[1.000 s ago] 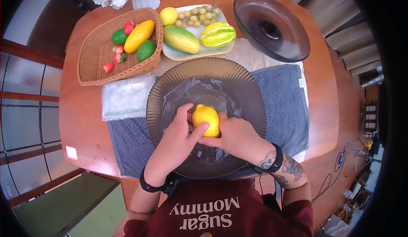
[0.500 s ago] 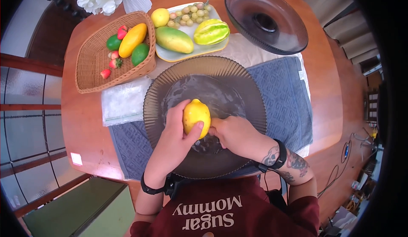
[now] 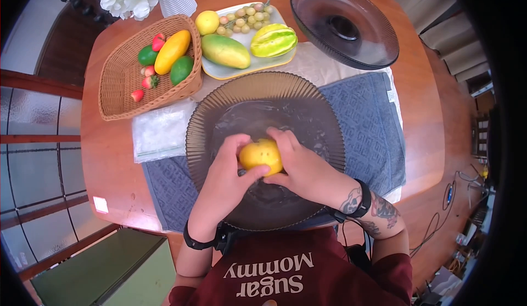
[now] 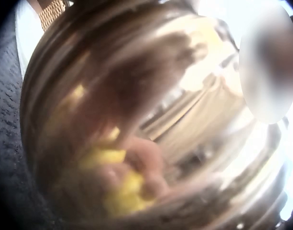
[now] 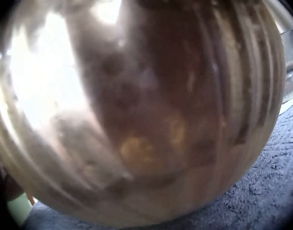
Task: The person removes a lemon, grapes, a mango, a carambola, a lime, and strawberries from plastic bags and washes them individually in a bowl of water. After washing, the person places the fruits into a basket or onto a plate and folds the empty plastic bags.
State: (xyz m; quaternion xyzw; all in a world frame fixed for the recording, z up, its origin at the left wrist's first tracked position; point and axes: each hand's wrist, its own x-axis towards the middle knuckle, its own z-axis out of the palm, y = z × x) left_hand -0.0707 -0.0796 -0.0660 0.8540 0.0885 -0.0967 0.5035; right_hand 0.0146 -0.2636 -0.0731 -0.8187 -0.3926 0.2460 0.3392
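A yellow lemon (image 3: 260,156) is held between both hands over the large ribbed, smoky glass bowl (image 3: 263,89), which has water in it. My left hand (image 3: 226,168) grips the lemon from its left side, thumb across the near face. From the other side my right hand (image 3: 303,162) holds it, fingers over the far top and thumb below. Through the bowl's wall, the left wrist view shows blurred fingers around the yellow lemon (image 4: 129,194). Only the bowl's glass (image 5: 151,110) with dim reflections fills most of the right wrist view.
Beyond the bowl stand a wicker basket (image 3: 118,78) of fruit and a white tray (image 3: 272,63) with a mango, star fruit, grapes and a yellow round fruit. A second glass bowl (image 3: 373,34) is at the back right. A blue towel (image 3: 368,124) and a plastic bag (image 3: 162,130) flank the bowl.
The lemon has been turned from upright onto its side. My right hand, lower and beside it half a second ago, has come up around its right side.
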